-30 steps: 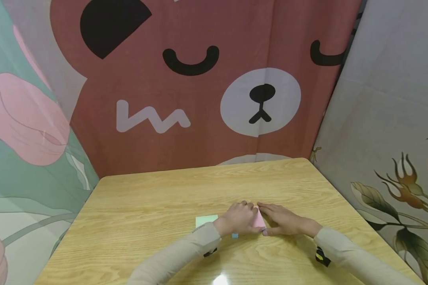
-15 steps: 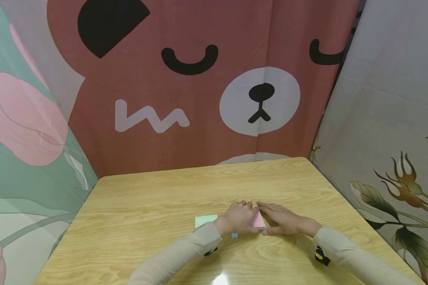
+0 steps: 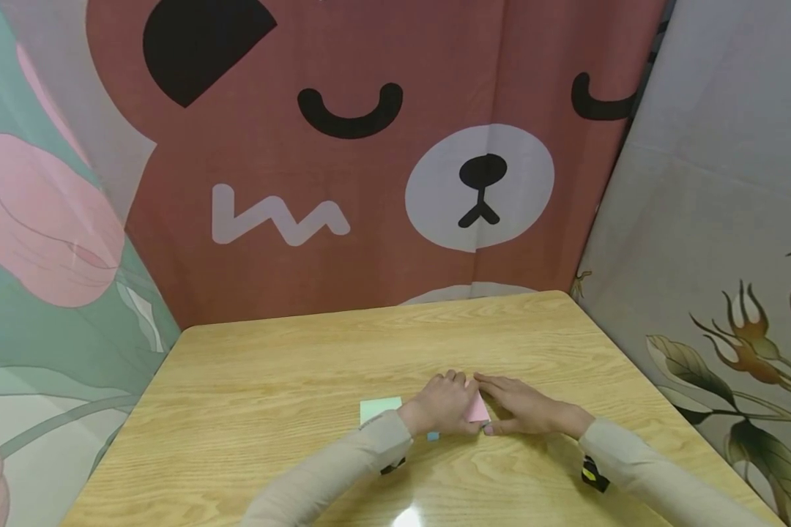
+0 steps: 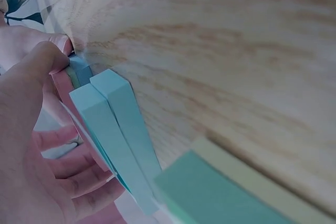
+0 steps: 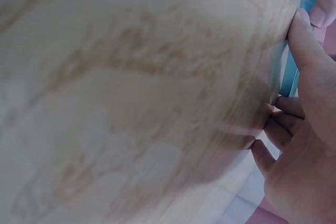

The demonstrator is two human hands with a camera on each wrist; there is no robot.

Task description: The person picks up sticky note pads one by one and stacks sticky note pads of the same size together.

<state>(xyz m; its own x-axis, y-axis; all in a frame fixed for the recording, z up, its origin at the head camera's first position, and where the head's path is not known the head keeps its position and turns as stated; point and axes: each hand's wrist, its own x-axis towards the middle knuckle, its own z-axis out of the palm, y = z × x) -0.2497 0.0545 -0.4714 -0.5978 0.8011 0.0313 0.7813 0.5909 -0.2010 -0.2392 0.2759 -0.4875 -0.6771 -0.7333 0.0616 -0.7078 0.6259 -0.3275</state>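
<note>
On the wooden table a pink sticky note pad [image 3: 477, 410] lies between the two hands. My left hand [image 3: 439, 405] grips it from the left, thumb at the near end and fingers at the far end. In the left wrist view, small green and blue layers show at the pad's end by the thumb. Two narrow light blue pads [image 4: 118, 124] sit beside it, under the palm. My right hand [image 3: 526, 408] lies along the right side, its fingers extended toward the far corner. The right thumb [image 5: 304, 38] is straight, its tip close to the left thumb.
A pale green pad [image 3: 380, 407] lies left of the left hand, partly covered by the sleeve. The wooden table [image 3: 270, 380] reaches back to a bear-print curtain [image 3: 369, 278]. Printed cloths hang on both sides.
Both hands keep almost the same place around the pink pad. The left forearm has shifted very slightly to the right.
</note>
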